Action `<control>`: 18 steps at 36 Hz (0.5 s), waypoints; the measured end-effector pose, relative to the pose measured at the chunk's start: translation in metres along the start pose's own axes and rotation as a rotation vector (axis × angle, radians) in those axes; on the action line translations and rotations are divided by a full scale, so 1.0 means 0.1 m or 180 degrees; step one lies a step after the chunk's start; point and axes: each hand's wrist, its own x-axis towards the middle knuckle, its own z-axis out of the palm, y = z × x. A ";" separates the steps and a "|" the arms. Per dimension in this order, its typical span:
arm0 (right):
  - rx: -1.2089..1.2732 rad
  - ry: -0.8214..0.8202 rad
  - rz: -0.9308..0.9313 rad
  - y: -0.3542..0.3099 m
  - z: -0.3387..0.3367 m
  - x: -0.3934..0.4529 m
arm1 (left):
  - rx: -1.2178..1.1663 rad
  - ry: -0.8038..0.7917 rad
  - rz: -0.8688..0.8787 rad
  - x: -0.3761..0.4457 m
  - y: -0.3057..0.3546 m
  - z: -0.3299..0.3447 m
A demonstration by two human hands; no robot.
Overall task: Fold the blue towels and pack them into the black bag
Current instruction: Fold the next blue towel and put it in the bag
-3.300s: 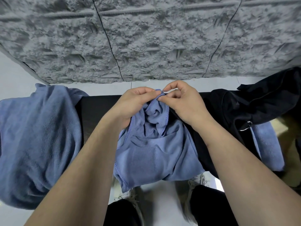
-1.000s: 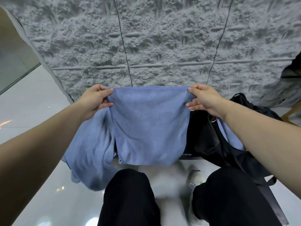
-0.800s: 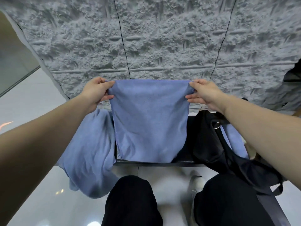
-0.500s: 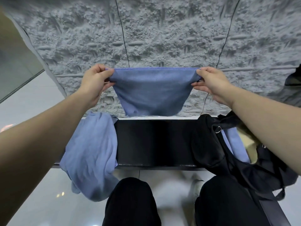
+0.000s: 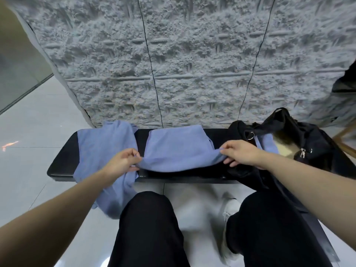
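Head view: my left hand (image 5: 123, 160) and right hand (image 5: 238, 153) each pinch a near corner of the blue towel (image 5: 179, 149), whose far part lies flat at the middle of the black bench (image 5: 63, 164) while its near edge sags between my hands above the bench's front edge. At the bench's right end the black bag (image 5: 300, 139) stands open with another blue towel (image 5: 266, 141) partly inside, draped over its rim. A third blue towel (image 5: 104, 149) covers the bench's left end and hangs over its front edge.
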 end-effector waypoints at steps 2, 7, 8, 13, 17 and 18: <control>-0.0139 -0.0076 0.0035 0.05 0.02 -0.05 | 0.0192 -0.0021 -0.0064 -0.04 -0.08 0.02; -0.0141 0.0023 -0.0022 0.07 0.03 -0.11 | 0.0207 0.0067 -0.0009 -0.09 -0.11 -0.02; -0.0106 0.0074 -0.0026 0.07 0.03 -0.11 | 0.0137 0.0084 0.0002 -0.09 -0.09 -0.02; -0.0093 0.0042 0.0020 0.11 0.05 -0.13 | 0.0277 0.0178 0.0041 -0.05 -0.11 0.02; -0.0211 0.0037 0.0074 0.15 0.13 -0.13 | 0.0398 0.0129 0.0105 -0.03 -0.19 0.06; -0.0233 0.0046 0.0079 0.16 0.14 -0.12 | 0.0423 0.0127 0.0092 -0.03 -0.21 0.07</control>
